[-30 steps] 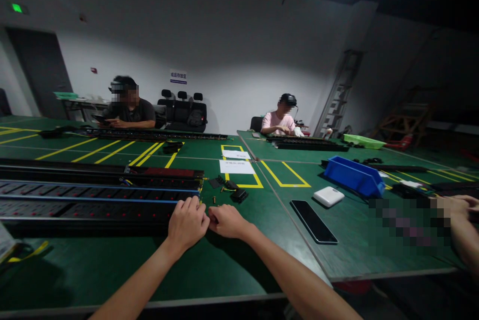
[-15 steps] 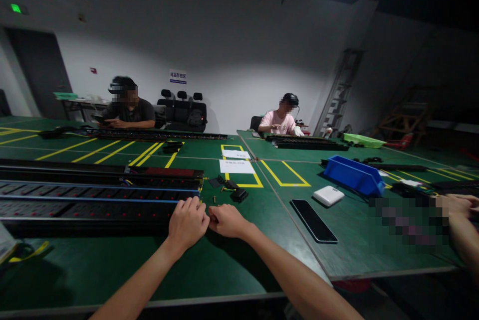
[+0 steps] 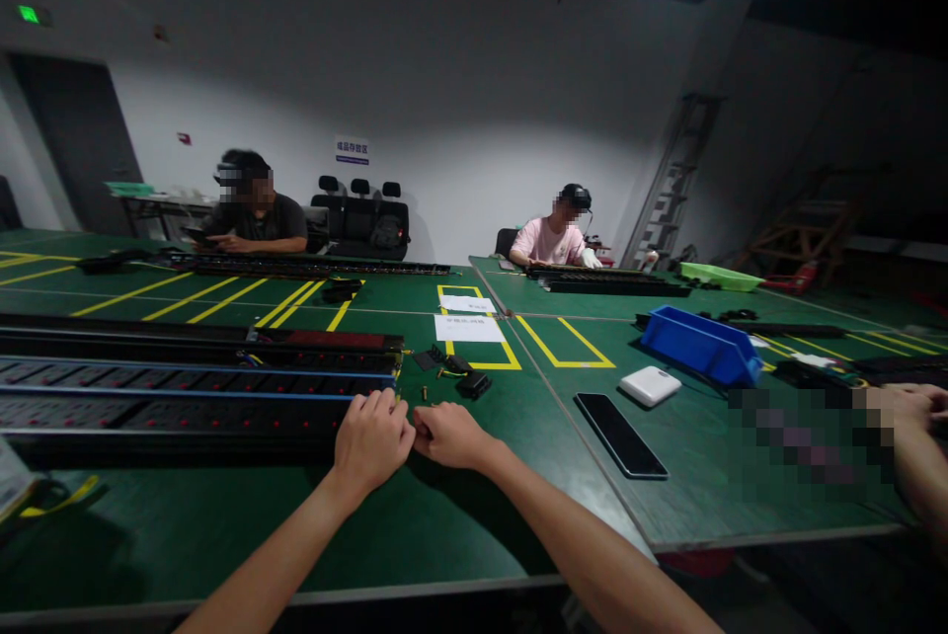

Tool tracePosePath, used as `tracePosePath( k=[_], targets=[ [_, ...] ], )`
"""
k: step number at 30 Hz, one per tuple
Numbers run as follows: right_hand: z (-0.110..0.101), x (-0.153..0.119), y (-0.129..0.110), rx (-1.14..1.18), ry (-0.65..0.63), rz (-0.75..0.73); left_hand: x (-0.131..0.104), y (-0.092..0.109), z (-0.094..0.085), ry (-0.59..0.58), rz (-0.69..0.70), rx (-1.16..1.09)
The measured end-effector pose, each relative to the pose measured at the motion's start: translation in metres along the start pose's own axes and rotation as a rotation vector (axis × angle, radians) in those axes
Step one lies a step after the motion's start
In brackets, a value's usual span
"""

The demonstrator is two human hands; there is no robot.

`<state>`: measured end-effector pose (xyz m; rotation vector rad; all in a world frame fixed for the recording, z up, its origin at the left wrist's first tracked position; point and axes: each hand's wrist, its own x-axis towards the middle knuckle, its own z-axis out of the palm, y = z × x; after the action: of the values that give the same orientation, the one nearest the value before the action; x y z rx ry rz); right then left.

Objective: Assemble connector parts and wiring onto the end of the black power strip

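My left hand [image 3: 372,441] is closed at the right end of a long black strip panel [image 3: 244,415] dotted with red spots. Its fingers curl over that end, and whatever they grip is hidden. Close against it, my right hand [image 3: 450,436] is closed too, its fingertips pointing left and out of sight. A blue-edged rail [image 3: 185,389] runs along the panel. Just beyond my hands lie a small brass-coloured piece [image 3: 425,393], a black connector-like block [image 3: 474,384] and several other small dark parts.
To the right are a phone [image 3: 620,436], a white case [image 3: 650,386] and a blue bin [image 3: 700,346]. White papers [image 3: 468,328] lie farther back. A co-worker's hand [image 3: 908,407] is at the right edge. Two people sit across the green table [image 3: 474,535].
My hands stay in nearly the same place and pose. Across the table, the person in pink has lowered a hand toward the black panel.
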<state>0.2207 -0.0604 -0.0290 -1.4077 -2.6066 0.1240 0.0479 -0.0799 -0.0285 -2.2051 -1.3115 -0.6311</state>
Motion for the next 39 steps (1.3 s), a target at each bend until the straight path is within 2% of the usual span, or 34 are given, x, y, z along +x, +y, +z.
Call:
tracePosePath(
  k=[39],
  targets=[
    [-0.0035,-0.0013,-0.0024,-0.012,-0.015,0.02,0.0005,-0.0003,-0.0013,-0.017,-0.003,-0.02]
  ],
)
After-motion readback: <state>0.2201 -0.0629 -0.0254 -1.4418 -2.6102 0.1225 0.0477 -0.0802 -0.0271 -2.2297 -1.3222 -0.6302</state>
